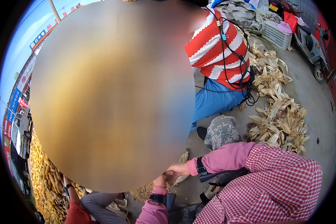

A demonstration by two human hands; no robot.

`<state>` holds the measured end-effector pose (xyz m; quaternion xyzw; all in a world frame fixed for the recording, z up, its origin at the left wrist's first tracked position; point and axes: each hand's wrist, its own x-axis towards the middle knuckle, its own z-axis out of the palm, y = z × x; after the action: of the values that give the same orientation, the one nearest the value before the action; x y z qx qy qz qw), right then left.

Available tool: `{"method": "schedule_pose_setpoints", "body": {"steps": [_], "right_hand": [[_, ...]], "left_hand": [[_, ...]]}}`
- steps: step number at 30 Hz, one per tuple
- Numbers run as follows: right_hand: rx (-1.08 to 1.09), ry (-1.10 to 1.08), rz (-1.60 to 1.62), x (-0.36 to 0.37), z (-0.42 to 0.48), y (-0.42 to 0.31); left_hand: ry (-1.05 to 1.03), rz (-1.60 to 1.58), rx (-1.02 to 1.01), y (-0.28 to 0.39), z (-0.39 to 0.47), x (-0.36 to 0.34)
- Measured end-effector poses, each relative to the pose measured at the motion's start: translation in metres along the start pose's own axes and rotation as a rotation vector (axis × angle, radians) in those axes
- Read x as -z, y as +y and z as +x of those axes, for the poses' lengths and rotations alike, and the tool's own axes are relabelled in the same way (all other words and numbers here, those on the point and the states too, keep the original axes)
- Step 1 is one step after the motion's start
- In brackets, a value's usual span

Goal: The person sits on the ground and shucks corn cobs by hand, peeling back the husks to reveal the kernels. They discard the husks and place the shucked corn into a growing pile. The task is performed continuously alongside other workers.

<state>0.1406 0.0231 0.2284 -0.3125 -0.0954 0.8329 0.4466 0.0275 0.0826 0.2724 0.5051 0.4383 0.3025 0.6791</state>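
My left hand (pixel 160 182) and my right hand (pixel 178 169) are close together at the lower middle, in pink sleeves with black wrist straps. The fingers of my right hand close around a small tan-brown piece (pixel 168 173), perhaps a corn cob. A large blurred oval hides part of both hands, so the left fingers' grip cannot be told. Beside my right hand, a pale corn husk (pixel 184 156) lies on the concrete. Loose corn kernels (pixel 141 193) are spread on the ground left of my left hand.
Yellow corn cobs (pixel 49 179) are heaped at the left, beside a person in a red sleeve (pixel 77 211). Another person in a red-and-white top (pixel 218 47) sits beyond the blur. Dry husks (pixel 280 117), a camouflage-patterned cloth (pixel 224 131), a plastic crate (pixel 277 35) and a scooter (pixel 310 46) are at the right.
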Motion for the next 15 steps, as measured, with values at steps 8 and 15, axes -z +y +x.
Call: {"method": "schedule_pose_setpoints", "body": {"steps": [8,15], "right_hand": [[-0.097,0.119,-0.210,-0.006,0.000,-0.003],[-0.175,0.089,-0.288,-0.013,-0.008,-0.004]], "left_hand": [[0.050,-0.366,0.215,-0.019,0.035,0.045],[0.260,-0.346,0.251,-0.021,0.065,0.099]]}}
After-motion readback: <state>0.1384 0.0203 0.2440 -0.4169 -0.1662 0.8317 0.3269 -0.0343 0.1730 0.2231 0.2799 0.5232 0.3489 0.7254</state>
